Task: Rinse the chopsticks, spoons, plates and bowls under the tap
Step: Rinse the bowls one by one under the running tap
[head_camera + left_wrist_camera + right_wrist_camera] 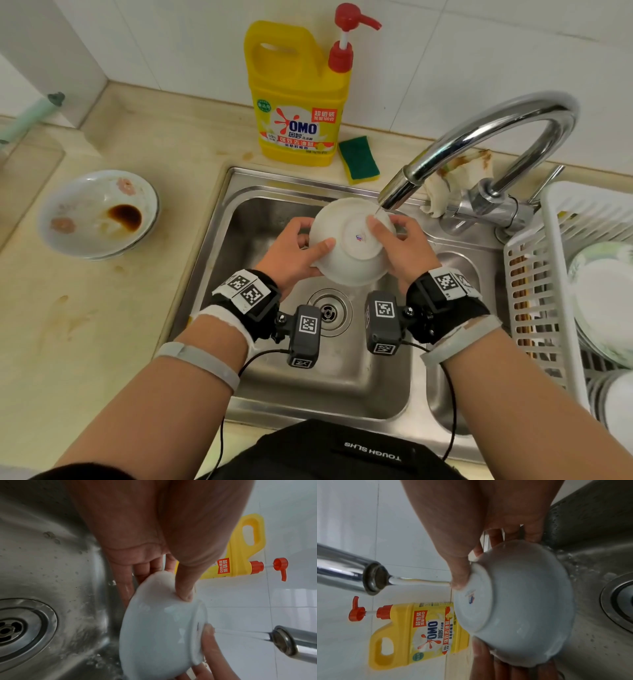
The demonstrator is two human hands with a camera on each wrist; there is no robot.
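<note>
Both hands' grips (291, 255) (400, 246) clasp one upturned white bowl (349, 246) (tap (394, 195) running).

A home kitchen: steel sink (246, 212), tap (479, 144), detergent bottle (298, 102).

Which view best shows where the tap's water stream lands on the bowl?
The right wrist view: the stream leaves the tap and strikes the right hand's thumb at the upturned bowl's foot. The left wrist view shows it thinner; the head view barely shows it.
</note>
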